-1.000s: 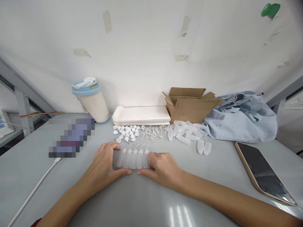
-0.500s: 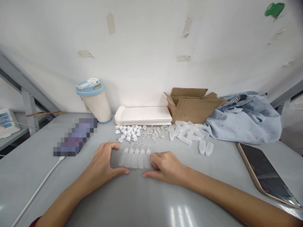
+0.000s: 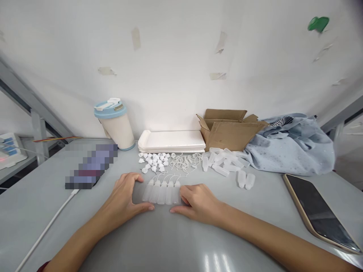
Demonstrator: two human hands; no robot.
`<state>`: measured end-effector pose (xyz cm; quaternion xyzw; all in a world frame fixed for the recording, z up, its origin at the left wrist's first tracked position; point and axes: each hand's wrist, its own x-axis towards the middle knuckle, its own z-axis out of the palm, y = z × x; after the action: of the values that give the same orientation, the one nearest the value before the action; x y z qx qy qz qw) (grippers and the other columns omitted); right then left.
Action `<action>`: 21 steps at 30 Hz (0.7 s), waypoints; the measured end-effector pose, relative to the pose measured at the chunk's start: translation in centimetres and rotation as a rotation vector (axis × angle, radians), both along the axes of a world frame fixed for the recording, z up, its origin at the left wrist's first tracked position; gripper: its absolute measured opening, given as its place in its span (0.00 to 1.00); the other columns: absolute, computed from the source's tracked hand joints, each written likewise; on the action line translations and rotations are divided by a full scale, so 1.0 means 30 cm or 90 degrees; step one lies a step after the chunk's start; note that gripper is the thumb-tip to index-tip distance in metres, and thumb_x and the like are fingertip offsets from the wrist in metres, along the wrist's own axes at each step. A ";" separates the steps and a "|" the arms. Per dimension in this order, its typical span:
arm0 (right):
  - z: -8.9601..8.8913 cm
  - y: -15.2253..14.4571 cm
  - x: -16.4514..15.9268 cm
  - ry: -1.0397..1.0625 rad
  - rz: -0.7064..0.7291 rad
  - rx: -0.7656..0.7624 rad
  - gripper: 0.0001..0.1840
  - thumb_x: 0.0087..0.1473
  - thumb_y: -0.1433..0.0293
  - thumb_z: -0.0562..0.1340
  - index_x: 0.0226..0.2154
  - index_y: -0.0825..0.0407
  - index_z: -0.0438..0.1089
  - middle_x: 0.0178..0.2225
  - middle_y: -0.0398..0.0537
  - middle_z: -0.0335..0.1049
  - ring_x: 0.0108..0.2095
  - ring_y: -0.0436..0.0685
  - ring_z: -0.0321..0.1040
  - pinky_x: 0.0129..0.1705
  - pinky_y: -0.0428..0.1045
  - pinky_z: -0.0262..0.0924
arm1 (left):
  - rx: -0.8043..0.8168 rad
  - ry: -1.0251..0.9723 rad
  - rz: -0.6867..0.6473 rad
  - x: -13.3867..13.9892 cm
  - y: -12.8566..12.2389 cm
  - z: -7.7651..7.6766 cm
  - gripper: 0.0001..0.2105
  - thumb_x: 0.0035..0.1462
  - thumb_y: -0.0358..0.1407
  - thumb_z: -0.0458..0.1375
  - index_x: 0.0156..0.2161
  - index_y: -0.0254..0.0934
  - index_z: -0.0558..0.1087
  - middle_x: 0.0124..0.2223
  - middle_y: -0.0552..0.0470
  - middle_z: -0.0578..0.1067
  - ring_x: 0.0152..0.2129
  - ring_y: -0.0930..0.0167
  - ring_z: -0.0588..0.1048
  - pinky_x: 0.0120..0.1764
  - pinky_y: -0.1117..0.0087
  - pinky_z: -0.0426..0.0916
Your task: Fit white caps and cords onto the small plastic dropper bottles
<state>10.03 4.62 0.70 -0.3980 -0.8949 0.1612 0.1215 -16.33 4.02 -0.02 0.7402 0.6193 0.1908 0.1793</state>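
Note:
Several translucent plastic squeeze bottles (image 3: 161, 193) lie side by side in a row on the grey table, white necks pointing away from me. A thin pale strap curls from each top. My left hand (image 3: 124, 195) curves at the row's left end, open, with its thumb near the bottle bottoms and a gap beside the leftmost bottle. My right hand (image 3: 198, 202) rests at the other end, its curled fingers against or very near the rightmost bottle. Its thumb is stretched apart below them, and nothing shows in its grasp. The right fingertips are partly hidden.
Behind the row lie white caps (image 3: 154, 161), thin strap rings (image 3: 185, 162) and loose bottles (image 3: 224, 160). Farther back are white envelopes (image 3: 172, 140), a cardboard box (image 3: 232, 134), grey-blue cloth (image 3: 292, 147) and a cup (image 3: 116, 126). A phone (image 3: 317, 211) lies right; a blurred-out device (image 3: 92, 166) lies left.
The camera view has tilted slightly upward, so the background sits a little lower. Both hands and the bottle row hold the same places on the table.

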 end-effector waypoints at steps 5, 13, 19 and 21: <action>-0.001 0.002 0.000 0.003 -0.002 -0.003 0.22 0.52 0.54 0.63 0.24 0.53 0.58 0.21 0.40 0.62 0.20 0.46 0.49 0.22 0.45 0.36 | -0.006 -0.004 -0.023 -0.020 0.004 0.007 0.30 0.42 0.54 0.64 0.47 0.42 0.60 0.50 0.46 0.64 0.48 0.56 0.65 0.48 0.53 0.64; 0.008 0.004 0.001 0.021 0.002 -0.013 0.23 0.50 0.53 0.64 0.24 0.52 0.58 0.21 0.38 0.59 0.19 0.46 0.47 0.21 0.44 0.38 | 0.009 -0.045 -0.039 -0.018 0.004 0.023 0.27 0.47 0.50 0.61 0.48 0.41 0.60 0.50 0.46 0.63 0.50 0.57 0.64 0.49 0.54 0.64; 0.087 0.044 0.082 0.097 0.035 -0.007 0.28 0.38 0.51 0.70 0.24 0.52 0.57 0.22 0.37 0.58 0.22 0.47 0.52 0.24 0.43 0.44 | 0.045 -0.073 -0.082 0.072 0.014 0.124 0.16 0.60 0.47 0.50 0.49 0.41 0.60 0.51 0.45 0.64 0.48 0.60 0.65 0.36 0.65 0.68; 0.121 0.075 0.136 0.112 -0.014 0.001 0.25 0.43 0.52 0.68 0.25 0.53 0.59 0.22 0.38 0.60 0.22 0.47 0.53 0.24 0.43 0.45 | 0.058 -0.053 -0.145 0.129 0.039 0.165 0.13 0.61 0.46 0.49 0.46 0.41 0.63 0.48 0.46 0.66 0.47 0.60 0.64 0.34 0.67 0.67</action>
<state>14.11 6.86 4.33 -0.3919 -0.8764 0.1937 0.2020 -12.45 5.18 4.94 0.8046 0.5139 0.2276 0.1916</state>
